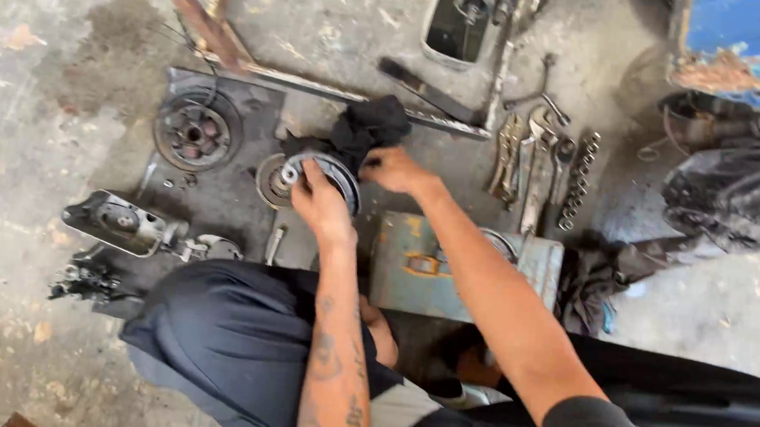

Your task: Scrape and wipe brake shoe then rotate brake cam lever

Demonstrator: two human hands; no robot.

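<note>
My left hand (320,202) grips the rim of a round grey metal pulley-like part (340,171) standing on edge on the concrete floor. My right hand (396,168) holds a black rag (370,122) and presses it against the far side of that part. A flat metal disc (268,182) lies just left of it. Both forearms reach out over my crouched knees in dark trousers.
A round clutch-like assembly (196,134) lies at left, an engine cover (121,222) below it. A grey-blue metal toolbox (434,266) sits under my right arm. Wrenches and pliers (531,157) and a socket rail (577,181) lie at right, dark cloth (738,198) beyond.
</note>
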